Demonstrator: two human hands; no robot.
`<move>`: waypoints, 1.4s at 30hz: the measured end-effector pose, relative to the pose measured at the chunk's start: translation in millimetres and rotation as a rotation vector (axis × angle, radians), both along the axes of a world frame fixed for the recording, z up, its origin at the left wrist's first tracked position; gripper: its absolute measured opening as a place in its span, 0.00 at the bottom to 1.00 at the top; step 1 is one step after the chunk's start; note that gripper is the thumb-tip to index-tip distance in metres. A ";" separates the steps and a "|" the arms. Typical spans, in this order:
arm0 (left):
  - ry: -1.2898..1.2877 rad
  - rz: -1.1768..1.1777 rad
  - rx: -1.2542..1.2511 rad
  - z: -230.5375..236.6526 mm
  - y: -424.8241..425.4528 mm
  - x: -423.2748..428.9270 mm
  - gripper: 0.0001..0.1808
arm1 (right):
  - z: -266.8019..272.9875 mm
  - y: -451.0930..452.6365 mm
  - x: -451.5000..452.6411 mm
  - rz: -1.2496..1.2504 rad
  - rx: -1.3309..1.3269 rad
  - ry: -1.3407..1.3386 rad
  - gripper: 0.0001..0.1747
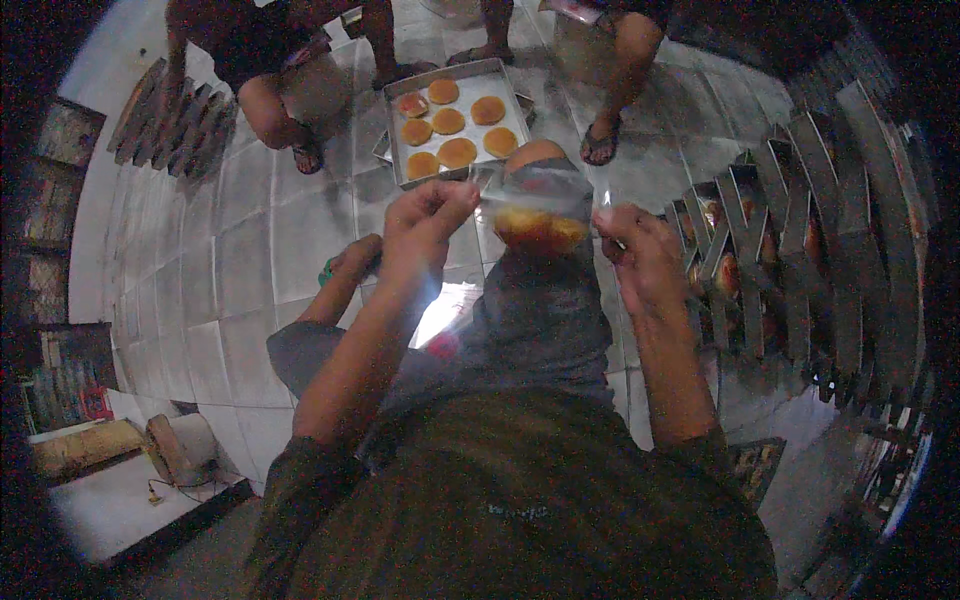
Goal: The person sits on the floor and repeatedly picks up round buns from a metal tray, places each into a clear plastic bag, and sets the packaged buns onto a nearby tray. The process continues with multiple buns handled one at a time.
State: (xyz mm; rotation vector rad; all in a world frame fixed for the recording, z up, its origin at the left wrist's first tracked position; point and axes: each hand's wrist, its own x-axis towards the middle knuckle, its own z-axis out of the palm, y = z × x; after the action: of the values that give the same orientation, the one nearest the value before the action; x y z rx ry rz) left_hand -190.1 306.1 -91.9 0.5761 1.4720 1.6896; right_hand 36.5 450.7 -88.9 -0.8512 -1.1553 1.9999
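Note:
Between my two hands hangs a clear plastic bag (536,187) with a browned bun (541,229) inside, blurred by motion. My left hand (427,229) pinches one upper corner of the bag between thumb and fingers. At the opposite corner my right hand (641,251) grips the plastic in the same way. The bag is held above my knee. Beyond it, a shallow baking tray (517,124) lined in white bears several round golden buns (457,153). One bun (412,105) at the tray's far left looks covered with a printed wrapper.
Stacked trays (780,225) with baked goods stand to my right. Two other people sit across the tiled floor (232,300), their sandalled feet (600,142) near the tray. More stacked trays (176,120) stand far left. A white surface (135,517) with a corded device (184,450) is lower left.

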 end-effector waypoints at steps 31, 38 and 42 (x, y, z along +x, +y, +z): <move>1.323 -0.368 -0.566 -155.9 -150.8 -5.5 0.16 | 262.5 134.3 323.8 -1.425 1.597 -0.836 0.22; 0.617 -0.391 -0.150 -171.5 -161.8 2.1 0.18 | 327.2 151.9 387.1 -0.695 1.227 -1.516 0.25; 0.666 -0.324 -0.142 -167.3 -171.4 9.6 0.18 | 248.1 59.9 244.0 -1.078 1.320 -0.621 0.23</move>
State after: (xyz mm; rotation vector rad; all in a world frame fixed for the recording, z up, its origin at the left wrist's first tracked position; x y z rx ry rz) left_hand -180.5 134.7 -259.1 1.3070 1.8062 1.1735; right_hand 280.4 510.6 159.2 -0.9694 -1.4851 -0.0589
